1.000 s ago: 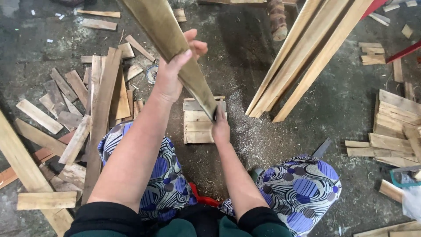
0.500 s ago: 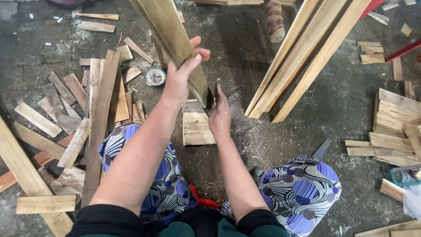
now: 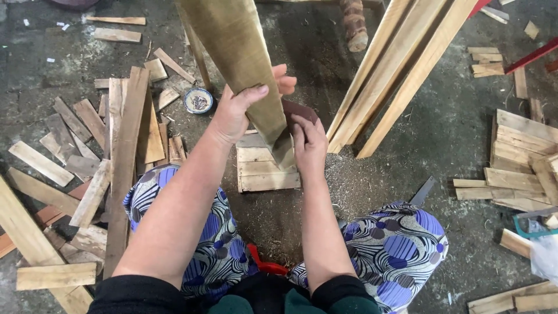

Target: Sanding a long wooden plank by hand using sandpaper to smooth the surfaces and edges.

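Seated on the concrete floor (image 3: pixel 290 221), a person stands a long wooden plank (image 3: pixel 238 58) on end on a small slatted wooden block (image 3: pixel 261 174) between the knees, its long axis rising away toward the camera. The right hand (image 3: pixel 310 145) presses a dark sanding pad (image 3: pixel 297 110) to the plank's lower right edge; farther up, the left hand (image 3: pixel 235 113) clasps the plank.
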